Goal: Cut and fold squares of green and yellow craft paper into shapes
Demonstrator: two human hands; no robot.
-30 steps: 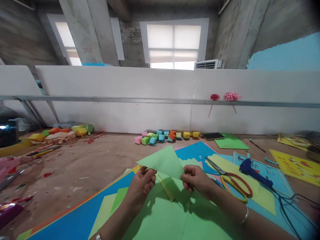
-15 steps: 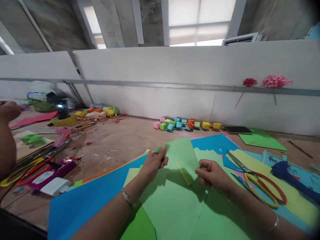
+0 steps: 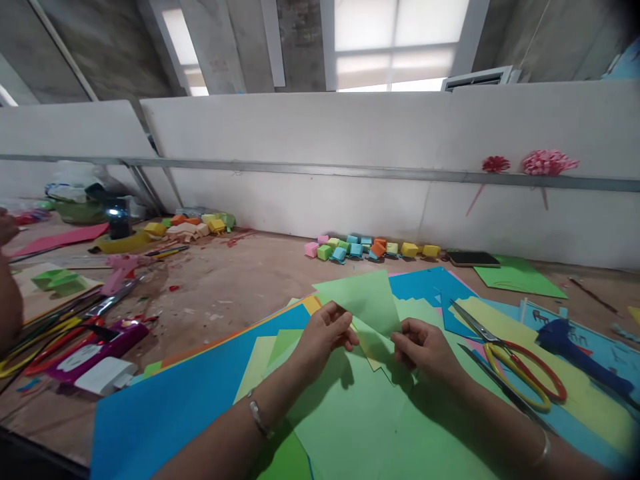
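Observation:
A light green sheet of paper [image 3: 367, 300] is held up at a tilt, its lower right corner pinched by my right hand [image 3: 423, 347]. My left hand [image 3: 327, 330] hovers at the sheet's lower left edge, fingers loosely curled and slightly apart, with no grip on the paper showing. Between the hands a narrow pale yellow strip [image 3: 369, 350] lies on a larger light green sheet [image 3: 350, 413]. Below these spreads a stack with a big blue sheet [image 3: 175, 393]. Scissors with red and yellow handles [image 3: 520, 360] rest beside my right hand.
Small coloured paper cubes [image 3: 355, 250] line the back panel, near a phone [image 3: 473, 259]. On the right lies a dark blue glue gun [image 3: 580, 353]. Left are a pink glue gun [image 3: 120, 267], a purple device [image 3: 100, 353] and another person's arm [image 3: 9, 293].
My left hand has let go of the light green sheet's left corner and moved right and slightly down. The sheet stays in my right hand, its left corner now free.

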